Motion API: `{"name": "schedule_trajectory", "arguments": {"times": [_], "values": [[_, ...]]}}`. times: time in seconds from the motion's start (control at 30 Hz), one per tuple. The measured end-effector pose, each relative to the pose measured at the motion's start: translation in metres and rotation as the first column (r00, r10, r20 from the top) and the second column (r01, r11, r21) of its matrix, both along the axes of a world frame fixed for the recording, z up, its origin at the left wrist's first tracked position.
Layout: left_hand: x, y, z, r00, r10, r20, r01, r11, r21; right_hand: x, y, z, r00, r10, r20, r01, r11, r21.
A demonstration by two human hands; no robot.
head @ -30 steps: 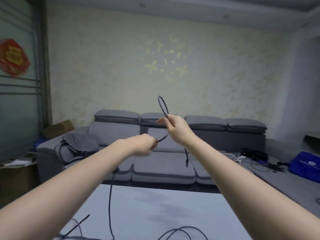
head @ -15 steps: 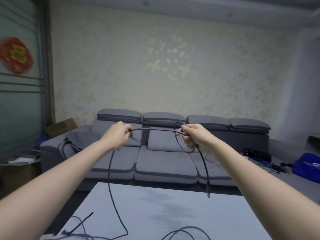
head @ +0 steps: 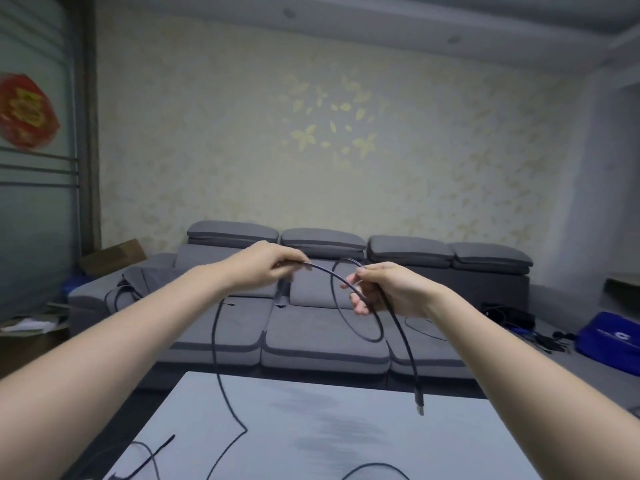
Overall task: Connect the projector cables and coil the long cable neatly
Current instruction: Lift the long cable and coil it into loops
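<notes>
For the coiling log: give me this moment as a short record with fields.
held item: long black cable, one loop formed
left hand: pinches the cable, feeding a span toward the right
right hand: grips the loop
free end: metal-tipped plug dangles over the pale grey table
slack: trails from the left hand down onto the table
background: grey fabric sofa

A grey sofa (head: pixel 325 306) with four headrests stands against a cream wall (head: pixel 263 161) patterned with pale leaves, under a grey ceiling (head: pixel 415 19). At left, a frosted glass panel (head: pixel 31 209) bears a red ornament (head: pixel 26 114); a cardboard box (head: pixel 112 256) sits beside the sofa arm. A white table (head: pixel 311 431) occupies the foreground, and a blue bag (head: pixel 609 337) lies at right.
</notes>
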State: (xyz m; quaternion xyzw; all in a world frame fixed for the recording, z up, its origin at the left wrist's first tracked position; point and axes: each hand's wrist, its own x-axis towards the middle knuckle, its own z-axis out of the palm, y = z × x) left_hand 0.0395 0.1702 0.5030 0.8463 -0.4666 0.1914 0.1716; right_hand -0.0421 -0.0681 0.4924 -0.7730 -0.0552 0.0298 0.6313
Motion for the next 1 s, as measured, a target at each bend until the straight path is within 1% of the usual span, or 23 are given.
{"name": "schedule_trajectory", "arguments": {"times": [0.07, 0.1, 0.13, 0.17, 0.2, 0.27, 0.4, 0.47, 0.53, 0.63, 0.7, 0.8, 0.87, 0.93, 1.0], "values": [[-0.010, -0.021, 0.006, 0.986, -0.009, 0.165, -0.016, 0.988, 0.151, 0.006, 0.011, 0.000, 0.999, 0.048, -0.013, -0.048, 0.999, 0.001], [-0.014, -0.031, 0.008, 0.975, -0.031, 0.220, -0.015, 0.979, 0.204, 0.008, 0.015, -0.001, 0.998, 0.057, -0.013, -0.057, 0.998, -0.028], [-0.016, -0.038, 0.008, 0.975, -0.050, 0.215, 0.002, 0.976, 0.219, 0.011, 0.018, -0.001, 0.999, 0.053, -0.010, -0.054, 0.996, -0.065], [-0.015, -0.042, 0.008, 0.985, -0.067, 0.157, 0.035, 0.980, 0.196, 0.013, 0.020, -0.002, 0.999, 0.037, -0.006, -0.037, 0.995, -0.093], [-0.014, -0.044, 0.006, 0.996, -0.068, 0.065, 0.058, 0.989, 0.139, 0.014, 0.020, -0.003, 1.000, 0.016, -0.003, -0.016, 0.995, -0.102], [-0.005, -0.039, 0.003, 0.996, -0.058, -0.068, 0.061, 0.997, 0.039, 0.015, 0.016, -0.005, 1.000, -0.017, 0.005, 0.018, 0.997, -0.081], [0.020, -0.010, -0.016, 0.968, 0.028, -0.251, -0.041, 0.998, -0.050, 0.014, 0.004, -0.001, 0.999, -0.042, 0.015, 0.042, 0.999, -0.015], [0.031, 0.007, -0.024, 0.943, 0.048, -0.330, -0.108, 0.980, -0.165, 0.012, -0.003, 0.001, 1.000, -0.031, 0.003, 0.031, 0.999, -0.007], [0.037, 0.016, -0.025, 0.931, 0.016, -0.365, -0.125, 0.953, -0.277, 0.011, -0.006, 0.002, 1.000, -0.006, -0.019, 0.005, 1.000, -0.013], [0.040, 0.012, -0.019, 0.962, -0.001, -0.272, -0.097, 0.932, -0.349, 0.011, -0.006, 0.002, 0.999, 0.032, -0.038, -0.033, 0.999, -0.029], [0.038, 0.005, -0.014, 0.970, -0.025, -0.243, -0.065, 0.933, -0.354, 0.011, -0.003, 0.003, 0.994, 0.052, -0.100, -0.054, 0.998, -0.021], [0.033, -0.006, -0.006, 0.981, -0.048, -0.187, -0.011, 0.953, -0.303, 0.013, 0.003, 0.003, 0.983, 0.031, -0.184, -0.040, 0.998, -0.046], [0.026, -0.014, -0.003, 0.990, -0.051, -0.131, 0.017, 0.969, -0.245, 0.015, 0.008, 0.005, 0.984, -0.003, -0.180, -0.011, 0.997, -0.077], [0.018, -0.024, -0.001, 0.996, -0.071, -0.050, 0.060, 0.980, -0.189, 0.016, 0.014, 0.007, 0.986, 0.008, -0.166, -0.028, 0.993, -0.113], [0.016, -0.031, 0.000, 0.997, -0.075, -0.013, 0.071, 0.980, -0.185, 0.016, 0.019, 0.009, 0.986, 0.041, -0.164, -0.061, 0.991, -0.121]]}}
